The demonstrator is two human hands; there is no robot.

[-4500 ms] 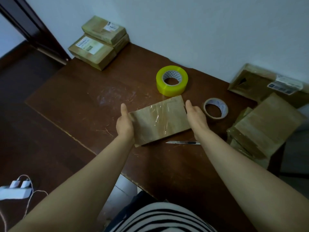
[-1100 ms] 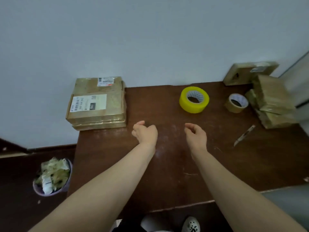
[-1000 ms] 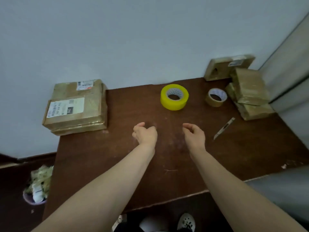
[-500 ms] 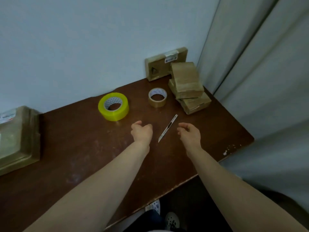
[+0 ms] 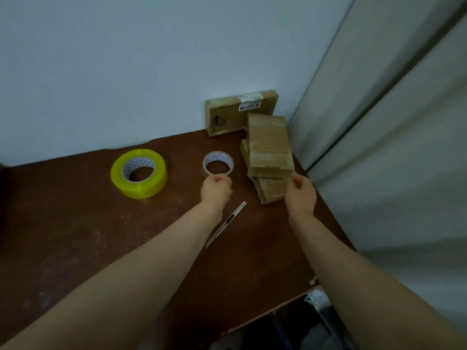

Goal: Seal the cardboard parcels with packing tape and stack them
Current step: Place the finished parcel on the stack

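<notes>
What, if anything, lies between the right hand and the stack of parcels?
Nothing visible: the right hand is at the near corner of the parcel stack; the knife lies off to its left.

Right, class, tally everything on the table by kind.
Tape rolls: 2 (yellow tape roll, small tape roll)
Utility knife: 1
Cardboard parcels: at least 3 (labelled parcel, top parcel, parcel beneath)
Total: at least 6

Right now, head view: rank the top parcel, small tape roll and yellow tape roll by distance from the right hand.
1. top parcel: just ahead of the right hand, at its fingertips.
2. small tape roll: to the left, at the left hand.
3. yellow tape roll: farthest left.
</notes>
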